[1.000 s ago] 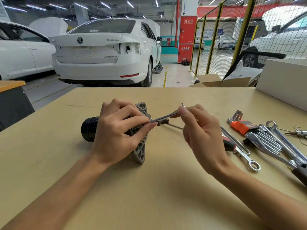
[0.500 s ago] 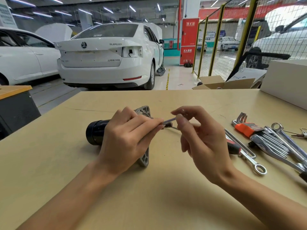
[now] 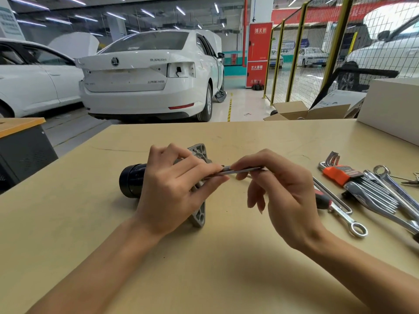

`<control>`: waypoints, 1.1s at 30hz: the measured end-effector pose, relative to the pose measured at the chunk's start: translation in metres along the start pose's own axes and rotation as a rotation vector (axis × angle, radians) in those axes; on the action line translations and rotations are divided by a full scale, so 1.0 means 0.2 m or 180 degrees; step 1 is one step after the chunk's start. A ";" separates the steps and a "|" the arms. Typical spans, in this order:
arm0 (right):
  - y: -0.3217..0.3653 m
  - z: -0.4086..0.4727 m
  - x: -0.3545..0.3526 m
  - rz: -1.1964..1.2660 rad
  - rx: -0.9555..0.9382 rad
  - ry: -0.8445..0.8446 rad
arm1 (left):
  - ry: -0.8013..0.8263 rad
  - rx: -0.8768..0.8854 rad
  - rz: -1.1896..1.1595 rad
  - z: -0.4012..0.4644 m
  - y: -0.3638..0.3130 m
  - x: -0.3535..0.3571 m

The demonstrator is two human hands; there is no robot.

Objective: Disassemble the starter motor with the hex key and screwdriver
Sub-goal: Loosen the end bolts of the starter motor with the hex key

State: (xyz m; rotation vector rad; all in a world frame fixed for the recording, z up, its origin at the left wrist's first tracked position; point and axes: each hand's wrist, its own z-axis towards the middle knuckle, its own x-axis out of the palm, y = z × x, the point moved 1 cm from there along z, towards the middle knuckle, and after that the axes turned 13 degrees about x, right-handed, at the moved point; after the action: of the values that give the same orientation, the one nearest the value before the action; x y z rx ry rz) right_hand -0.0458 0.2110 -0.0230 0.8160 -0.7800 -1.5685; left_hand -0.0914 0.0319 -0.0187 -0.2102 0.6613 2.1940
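From the head camera, the starter motor [image 3: 136, 183] lies on its side on the tan table [image 3: 204, 268], black cylindrical end to the left, grey mounting flange [image 3: 199, 214] standing on edge to the right. The left hand [image 3: 172, 191] curls over the motor body, its fingertips closing on a thin metal rod, apparently the hex key [image 3: 240, 170], which runs nearly level from the flange towards the right. The right hand [image 3: 283, 196] pinches the same rod between thumb and forefinger just beside the left fingertips; its other fingers hang loosely curled below.

To the right on the table lie a red-and-black screwdriver [image 3: 322, 200], partly hidden by the right hand, a ring spanner [image 3: 349, 220], an orange holder of hex keys [image 3: 340, 175] and further chrome spanners [image 3: 394, 191]. A white box [image 3: 392, 105] stands at the far right corner.

Beyond is a workshop with a white saloon car [image 3: 145, 80], yellow mesh fencing [image 3: 301, 60] and open cardboard boxes [image 3: 301, 111]. The car's boot reads "SUPERB" beneath a Skoda badge. A red cabinet [image 3: 258, 55] carries Chinese characters.
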 end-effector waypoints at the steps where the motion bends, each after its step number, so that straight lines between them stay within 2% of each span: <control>1: 0.00 0.00 0.00 -0.0013 0.0017 0.0007 | 0.0032 0.0012 -0.0071 0.00 0.00 0.00; 3: -0.01 0.01 0.00 -0.0041 0.0178 -0.0065 | 0.0060 0.0021 -0.0184 -0.01 0.00 0.01; 6: -0.03 0.04 -0.01 0.0017 0.0786 -0.0260 | -0.0011 -0.0012 -0.0191 -0.01 0.00 0.01; 9: -0.06 0.06 -0.04 -0.0193 0.1160 -0.0138 | -0.0145 -0.0072 -0.0125 -0.01 0.01 0.00; 13: -0.05 0.03 0.00 -0.0102 0.1014 0.0198 | -0.0187 -0.0095 -0.0078 -0.02 0.02 -0.01; 18: 0.00 0.03 0.00 0.0226 0.0654 0.0170 | -0.0163 -0.0033 -0.0112 -0.02 0.03 0.00; 27: 0.00 0.05 0.00 0.0505 0.1325 0.0463 | -0.0089 -0.0051 -0.0086 -0.02 0.03 0.00; 33: -0.01 0.03 0.00 0.0405 0.1152 0.0463 | -0.0060 0.0002 -0.0220 -0.03 0.06 0.01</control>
State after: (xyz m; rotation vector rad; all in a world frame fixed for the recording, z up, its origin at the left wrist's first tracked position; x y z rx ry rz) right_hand -0.0531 0.2112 -0.0215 1.1065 -1.0042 -1.2565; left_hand -0.1013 0.0234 -0.0208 -0.2089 0.6353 2.1273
